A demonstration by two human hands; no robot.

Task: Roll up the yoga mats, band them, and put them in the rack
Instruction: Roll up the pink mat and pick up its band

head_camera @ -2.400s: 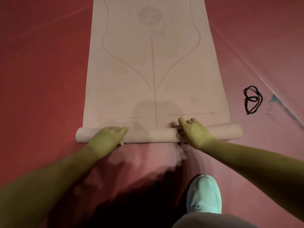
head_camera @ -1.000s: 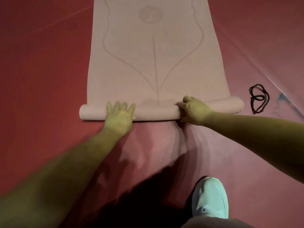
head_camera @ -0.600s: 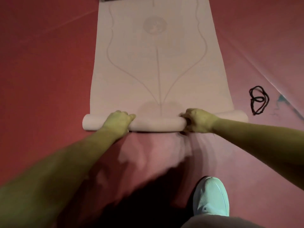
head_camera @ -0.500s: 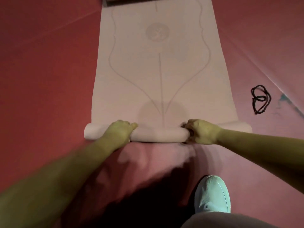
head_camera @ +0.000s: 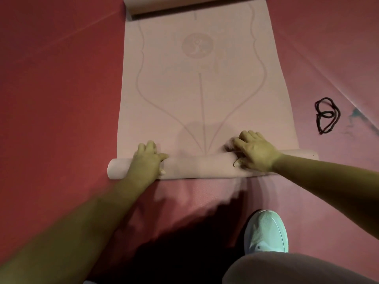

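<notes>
The fingers point(head_camera: 146, 146) of the left hand point(head_camera: 147, 160) lie fairly straight over the top of the pale pink rolled part point(head_camera: 201, 167) of the yoga mat, tips reaching the flat sheet, thumb pointing to 3 o'clock. The right hand point(head_camera: 256, 152) presses on the same roll with spread, loosely extended fingers point(head_camera: 247, 136), thumb against the near face. The roll lies crosswise on the red floor point(head_camera: 51, 89). The unrolled pale pink yoga mat with line markings point(head_camera: 201, 89) stretches toward 12 o'clock, its far end curling up. Thin black looped bands point(head_camera: 327, 115) lie on the floor at 2 o'clock from the right hand, apart from the mat. A white sneaker point(head_camera: 266, 232) stands at 6 o'clock.
</notes>
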